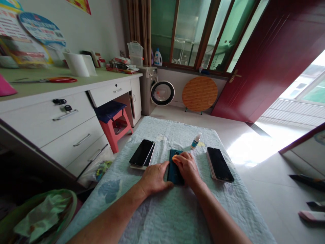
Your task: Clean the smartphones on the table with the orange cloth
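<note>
A dark blue smartphone [175,171] lies back up on the cloth-covered table, its camera block near the far end. My left hand [155,178] holds it along the left edge, with the thumb at the near end and the forefinger farther up. My right hand [187,166] is closed on a small orange cloth [175,158] pressed against the phone's back beside the cameras. Part of the phone is hidden under the right hand. Just beyond that hand stands a small spray bottle [196,141] with a blue label and whitish cap.
Stacked phones [143,153] lie on the left of the pale blue quilted cloth [162,217], and another phone stack [220,165] on the right. A red stool [116,127] and white desk [71,118] stand left. A lined bin [72,203] sits at lower left.
</note>
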`<state>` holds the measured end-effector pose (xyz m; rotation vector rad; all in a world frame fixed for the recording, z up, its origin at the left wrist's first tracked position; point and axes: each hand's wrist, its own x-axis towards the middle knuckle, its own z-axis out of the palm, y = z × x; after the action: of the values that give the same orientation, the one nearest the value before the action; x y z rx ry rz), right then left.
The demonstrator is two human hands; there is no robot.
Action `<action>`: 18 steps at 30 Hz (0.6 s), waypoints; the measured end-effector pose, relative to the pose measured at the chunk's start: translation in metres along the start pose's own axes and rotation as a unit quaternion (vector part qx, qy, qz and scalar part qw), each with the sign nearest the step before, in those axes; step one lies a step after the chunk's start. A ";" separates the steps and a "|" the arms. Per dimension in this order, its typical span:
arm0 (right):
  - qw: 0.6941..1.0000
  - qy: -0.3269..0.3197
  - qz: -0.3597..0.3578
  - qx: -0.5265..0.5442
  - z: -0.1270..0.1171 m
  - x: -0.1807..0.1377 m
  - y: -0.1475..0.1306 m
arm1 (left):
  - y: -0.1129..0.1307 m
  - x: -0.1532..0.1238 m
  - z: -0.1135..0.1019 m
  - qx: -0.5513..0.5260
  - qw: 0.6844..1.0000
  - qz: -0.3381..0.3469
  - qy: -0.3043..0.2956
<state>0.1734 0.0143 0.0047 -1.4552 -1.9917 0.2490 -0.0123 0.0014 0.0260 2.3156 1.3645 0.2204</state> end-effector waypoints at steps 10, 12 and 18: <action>0.998 -0.045 -0.017 -0.045 0.007 0.002 -0.010 | 0.006 -0.001 -0.006 0.013 0.998 -0.050 -0.026; 0.997 -0.059 -0.019 -0.045 0.006 0.002 -0.015 | 0.006 -0.001 -0.005 0.014 0.998 -0.052 -0.027; 0.990 -0.123 -0.063 -0.027 0.001 -0.003 -0.032 | 0.002 0.001 0.004 0.011 0.999 -0.045 -0.004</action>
<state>0.1480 0.0002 0.0188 -1.3783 -2.2954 0.3360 -0.0092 0.0000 0.0233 2.2649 1.4703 0.1696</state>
